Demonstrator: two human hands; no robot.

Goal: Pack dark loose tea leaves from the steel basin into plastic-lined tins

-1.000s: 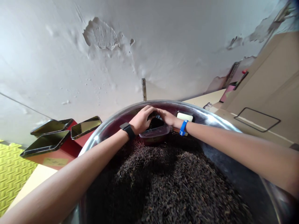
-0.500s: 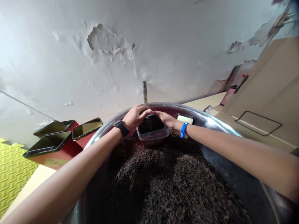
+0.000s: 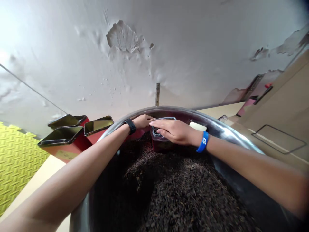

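A small clear plastic-lined container stands at the far side of a big metal basin, which holds a heap of dark, dry, leaf-like pieces. My left hand, below a black watch, is at the container's left rim with its fingers bent; what they grip is hard to make out. My right hand, with a blue wristband, reaches flat across the container's top, fingers stretched to the left. It covers much of the opening, and its fingertips meet my left hand.
Open red tins stand outside the basin on the left, beside a yellow foam mat. Inside the basin, right of my right hand, is a pale-topped object. Cardboard rises at the right, before a peeling wall.
My right hand has moved from the container's right rim to over its top and flattened. My left hand has shifted down to the left rim. The camera view has turned slightly.
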